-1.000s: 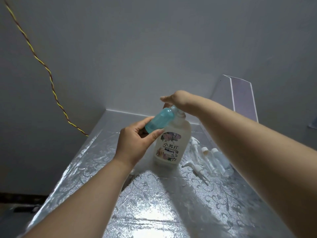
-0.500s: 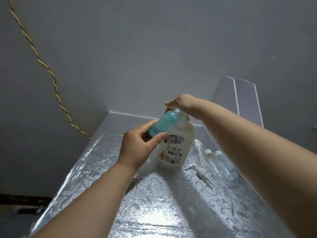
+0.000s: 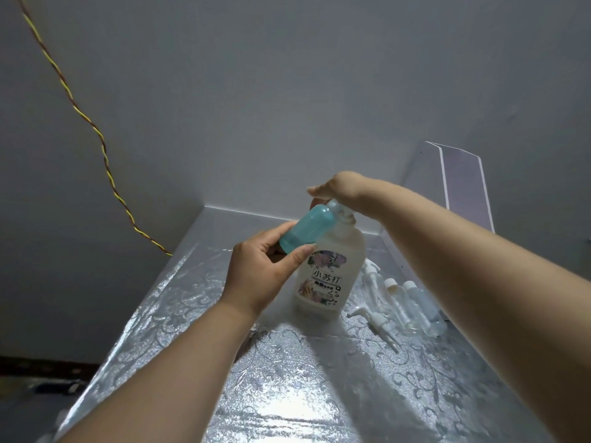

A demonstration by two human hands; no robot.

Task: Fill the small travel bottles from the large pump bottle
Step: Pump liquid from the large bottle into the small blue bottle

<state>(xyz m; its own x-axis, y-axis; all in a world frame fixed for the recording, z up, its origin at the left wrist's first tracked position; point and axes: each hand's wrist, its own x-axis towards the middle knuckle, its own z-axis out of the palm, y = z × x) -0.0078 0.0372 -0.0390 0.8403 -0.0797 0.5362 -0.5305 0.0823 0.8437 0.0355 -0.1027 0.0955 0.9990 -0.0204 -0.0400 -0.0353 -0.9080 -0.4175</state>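
While our left hand (image 3: 259, 276) clamps a teal bottle (image 3: 308, 231) under the pump bottle (image 3: 329, 270) spout, our right hand (image 3: 339, 190) lies flat-fingered on the pump; clear bottles (image 3: 412, 302) right of it look unfilled.

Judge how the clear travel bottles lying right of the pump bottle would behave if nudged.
The clear travel bottles lie on their sides and look round, so they would probably roll. They look empty, so likely light. The embossed table cover looks glossy, so they may skid too.

Both arms are bare, with no sleeves up to the picture's edge. The left hand (image 3: 259, 276) has short, plain nails. The right hand (image 3: 343, 190) seems bare too; its fingers are hidden.
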